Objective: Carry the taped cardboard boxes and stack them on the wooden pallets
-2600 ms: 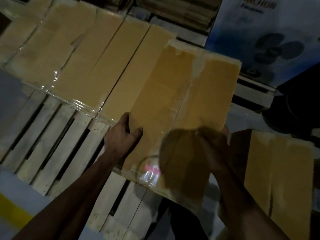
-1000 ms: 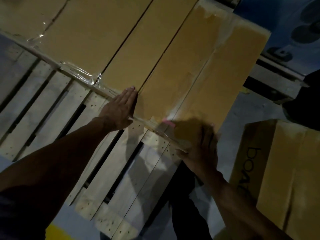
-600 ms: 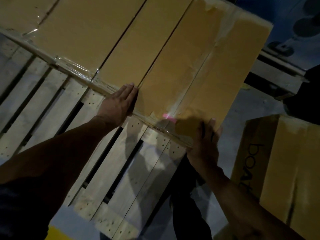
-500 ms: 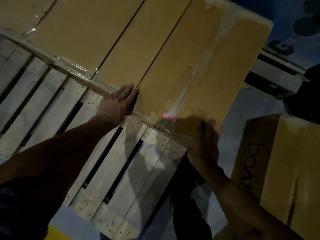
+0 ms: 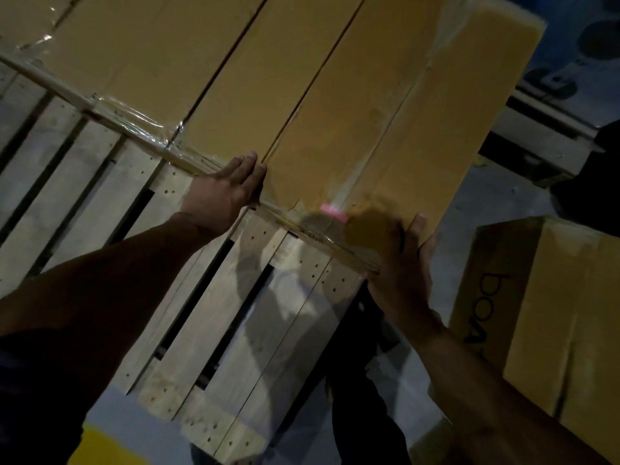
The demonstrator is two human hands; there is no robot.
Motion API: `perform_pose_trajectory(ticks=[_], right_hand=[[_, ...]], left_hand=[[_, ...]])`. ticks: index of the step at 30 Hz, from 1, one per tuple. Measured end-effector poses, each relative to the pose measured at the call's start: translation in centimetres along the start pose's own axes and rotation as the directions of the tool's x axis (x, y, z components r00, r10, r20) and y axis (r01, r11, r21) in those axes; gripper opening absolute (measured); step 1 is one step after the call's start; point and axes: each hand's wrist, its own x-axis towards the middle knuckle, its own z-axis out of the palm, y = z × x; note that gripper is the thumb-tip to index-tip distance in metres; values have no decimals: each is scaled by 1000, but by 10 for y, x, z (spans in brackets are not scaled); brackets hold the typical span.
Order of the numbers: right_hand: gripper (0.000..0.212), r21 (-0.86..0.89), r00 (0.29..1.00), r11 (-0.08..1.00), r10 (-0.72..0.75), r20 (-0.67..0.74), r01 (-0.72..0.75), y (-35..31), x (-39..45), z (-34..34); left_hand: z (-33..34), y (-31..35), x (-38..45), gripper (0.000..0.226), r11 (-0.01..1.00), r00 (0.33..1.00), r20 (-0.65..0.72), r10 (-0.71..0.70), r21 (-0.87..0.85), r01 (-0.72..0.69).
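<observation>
A long taped cardboard box (image 5: 396,105) lies flat on the wooden pallet (image 5: 235,330), at the right end of a row of similar taped boxes (image 5: 251,78). Its right side overhangs the pallet's edge. A pink mark shows on the tape at its near end. My left hand (image 5: 224,193) rests flat against the near left corner, fingers straight, at the seam with the neighbouring box. My right hand (image 5: 402,263) cups the near right corner, fingers up along the box's right side.
Another brown box printed "boa" (image 5: 553,313) stands on the grey floor at the right. A blue printed fan carton (image 5: 577,45) sits on a second pallet (image 5: 543,135) at the back right. A yellow floor line (image 5: 104,444) runs at the bottom left.
The box, held up in both hands 2.6 s ago, now lies on the pallet against the row. My right hand has shifted to the near right corner. Little has moved in the last half second.
</observation>
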Motion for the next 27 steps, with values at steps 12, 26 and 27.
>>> perform_pose_trajectory(ticks=[12,26,27], right_hand=[[101,-34,1000,999,-7,-15,7,1,6,0],[104,73,998,996,-37,-44,40,4,7,-1],[104,54,999,998,-31,-38,33,3,7,-1]], left_hand=[[7,1,2,55,999,998,-53,-15,40,17],[6,4,0,54,998,996,-47,-69,-17,68],[5,4,1,53,997,997,-41,-69,-21,68]])
